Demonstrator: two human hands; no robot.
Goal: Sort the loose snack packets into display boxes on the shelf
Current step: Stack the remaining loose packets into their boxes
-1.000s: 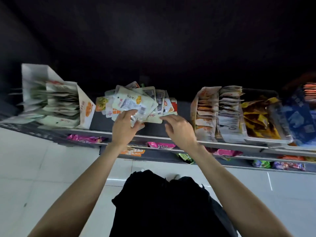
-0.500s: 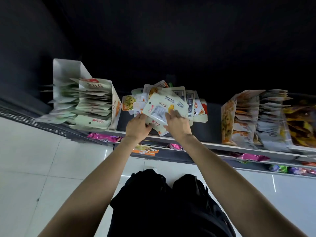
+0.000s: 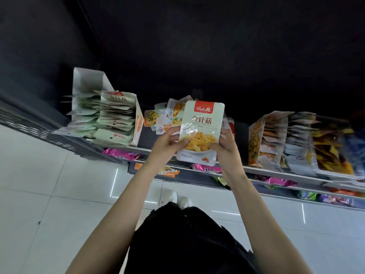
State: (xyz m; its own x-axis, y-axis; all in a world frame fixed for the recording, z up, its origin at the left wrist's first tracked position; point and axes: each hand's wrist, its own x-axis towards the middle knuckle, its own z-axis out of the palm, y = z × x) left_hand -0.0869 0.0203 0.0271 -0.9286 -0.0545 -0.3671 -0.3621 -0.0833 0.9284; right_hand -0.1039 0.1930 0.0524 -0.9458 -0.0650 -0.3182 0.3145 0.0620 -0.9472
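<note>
Shelf (image 3: 276,173): lifted packet (image 3: 201,127) hides loose pile (image 3: 158,119) behind.

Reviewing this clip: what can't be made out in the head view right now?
- Loose packet pile: mostly hidden behind the held mushroom packet, gripped by left hand and right hand.
- Far-right display boxes: blurred, cut by the edge.
- Small print on the held packet: too small.
</note>
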